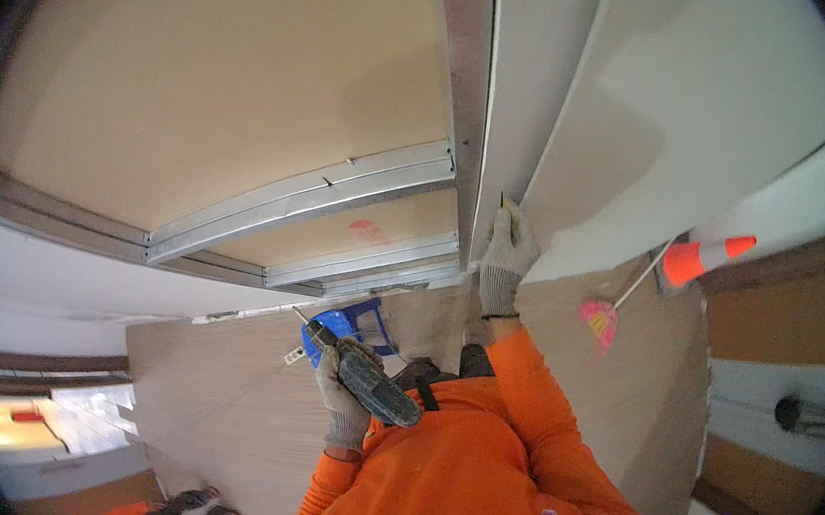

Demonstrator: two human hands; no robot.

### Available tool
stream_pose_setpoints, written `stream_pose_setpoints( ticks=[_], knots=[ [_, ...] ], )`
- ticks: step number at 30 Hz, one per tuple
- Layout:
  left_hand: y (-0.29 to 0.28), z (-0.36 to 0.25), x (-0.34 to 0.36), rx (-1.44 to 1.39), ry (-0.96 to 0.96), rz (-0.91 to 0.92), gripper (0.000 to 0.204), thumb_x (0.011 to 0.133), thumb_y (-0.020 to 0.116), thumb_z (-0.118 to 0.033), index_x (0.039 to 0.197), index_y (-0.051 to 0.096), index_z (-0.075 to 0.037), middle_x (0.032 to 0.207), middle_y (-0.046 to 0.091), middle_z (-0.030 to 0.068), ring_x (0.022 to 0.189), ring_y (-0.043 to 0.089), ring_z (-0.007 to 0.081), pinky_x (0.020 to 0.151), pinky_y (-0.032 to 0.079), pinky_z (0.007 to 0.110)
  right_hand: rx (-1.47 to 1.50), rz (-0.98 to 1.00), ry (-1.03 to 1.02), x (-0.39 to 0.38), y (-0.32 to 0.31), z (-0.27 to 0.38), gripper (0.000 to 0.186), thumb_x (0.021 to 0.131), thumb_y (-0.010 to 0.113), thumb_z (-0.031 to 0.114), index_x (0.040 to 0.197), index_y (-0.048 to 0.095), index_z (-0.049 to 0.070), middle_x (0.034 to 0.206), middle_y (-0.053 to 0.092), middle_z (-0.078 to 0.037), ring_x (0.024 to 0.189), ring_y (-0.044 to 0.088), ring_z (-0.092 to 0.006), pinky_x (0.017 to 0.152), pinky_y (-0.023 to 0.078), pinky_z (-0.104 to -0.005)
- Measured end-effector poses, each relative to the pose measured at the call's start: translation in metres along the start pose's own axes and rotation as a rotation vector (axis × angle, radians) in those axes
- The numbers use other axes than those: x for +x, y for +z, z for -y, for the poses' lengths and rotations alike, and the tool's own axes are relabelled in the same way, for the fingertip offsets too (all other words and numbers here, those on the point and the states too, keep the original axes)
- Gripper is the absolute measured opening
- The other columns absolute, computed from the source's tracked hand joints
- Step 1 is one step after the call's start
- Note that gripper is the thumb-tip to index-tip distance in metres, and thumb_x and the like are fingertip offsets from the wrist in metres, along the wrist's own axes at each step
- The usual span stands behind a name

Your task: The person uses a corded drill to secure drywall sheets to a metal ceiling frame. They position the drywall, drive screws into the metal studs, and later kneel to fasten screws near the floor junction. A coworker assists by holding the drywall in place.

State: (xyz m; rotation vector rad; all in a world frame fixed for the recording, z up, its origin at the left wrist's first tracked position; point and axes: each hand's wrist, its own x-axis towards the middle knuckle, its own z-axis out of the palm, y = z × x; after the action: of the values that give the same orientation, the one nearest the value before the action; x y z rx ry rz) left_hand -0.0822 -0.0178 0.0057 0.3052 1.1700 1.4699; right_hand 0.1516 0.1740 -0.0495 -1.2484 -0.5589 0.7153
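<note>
Power drill (377, 389) in the left hand (340, 413), slim dark-tipped piece (502, 200) in the right (511, 246).
The left glove wraps the drill's body near the blue plastic stool (358, 318) — probably heavy and rigid, best gripped round its thick housing, clear of the bit (300, 314). The right pinches the piece beside the metal stud (467, 92) — likely light, easily dropped.

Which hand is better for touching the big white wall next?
Probably the right hand: it is raised close to the white wall. The left hand is lower, farther from it, and busy holding a dark handheld tool.
</note>
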Motion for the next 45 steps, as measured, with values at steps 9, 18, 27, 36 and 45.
stream_pose_setpoints(
  ticks=[9, 18, 27, 36, 45],
  knots=[
    [-0.088, -0.058, 0.008, 0.145, -0.066, -0.033, 0.052, 0.107, 0.048, -0.056, 0.112, 0.062, -0.006, 0.091, 0.068, 0.0117, 0.079, 0.067, 0.0264, 0.071, 0.058, 0.04, -0.144, -0.291, -0.146, 0.002, 0.051, -0.038, 0.022, 0.103, 0.067, 0.011, 0.115, 0.074, -0.005, 0.08, 0.065, -0.002, 0.068, 0.058, -0.0087, 0.06, 0.049, -0.027],
    [-0.153, -0.084, 0.009, 0.202, -0.072, -0.031, 0.048, 0.107, 0.048, -0.052, 0.112, 0.061, -0.006, 0.094, 0.069, 0.0127, 0.082, 0.068, 0.0274, 0.072, 0.058, 0.04, -0.382, 0.075, -0.163, -0.041, 0.043, -0.021, 0.024, 0.102, 0.067, 0.016, 0.117, 0.077, 0.0, 0.085, 0.072, -0.006, 0.076, 0.065, -0.0148, 0.07, 0.054, -0.0335],
    [-0.151, -0.074, 0.008, 0.178, -0.183, 0.06, 0.038, 0.104, 0.055, -0.042, 0.109, 0.059, -0.004, 0.09, 0.068, 0.0121, 0.075, 0.068, 0.0261, 0.07, 0.059, 0.039, -0.068, 0.69, 0.467, -0.255, -0.013, -0.005, 0.033, 0.108, 0.058, 0.012, 0.138, 0.066, 0.0, 0.096, 0.069, -0.002, 0.085, 0.061, -0.0093, 0.076, 0.055, -0.0281],
    [-0.118, -0.064, -0.027, 0.513, -0.313, 0.493, 0.025, 0.097, 0.064, -0.019, 0.114, 0.067, -0.001, 0.096, 0.071, 0.0063, 0.078, 0.066, 0.0145, 0.07, 0.055, 0.029, -0.072, 0.606, 0.167, -0.248, -0.001, 0.065, 0.046, 0.105, 0.059, 0.003, 0.15, 0.053, 0.001, 0.106, 0.069, -0.004, 0.097, 0.068, -0.011, 0.09, 0.058, -0.0285],
    [-0.109, -0.057, -0.046, 0.522, -0.347, 0.624, 0.02, 0.098, 0.066, -0.014, 0.115, 0.068, -0.003, 0.097, 0.07, 0.0016, 0.083, 0.063, 0.0097, 0.077, 0.052, 0.026, -0.025, 0.646, 0.149, -0.236, -0.004, 0.082, 0.045, 0.1, 0.067, 0.001, 0.144, 0.059, 0.003, 0.105, 0.069, -0.003, 0.099, 0.067, -0.0114, 0.088, 0.055, -0.0261]
  ],
)
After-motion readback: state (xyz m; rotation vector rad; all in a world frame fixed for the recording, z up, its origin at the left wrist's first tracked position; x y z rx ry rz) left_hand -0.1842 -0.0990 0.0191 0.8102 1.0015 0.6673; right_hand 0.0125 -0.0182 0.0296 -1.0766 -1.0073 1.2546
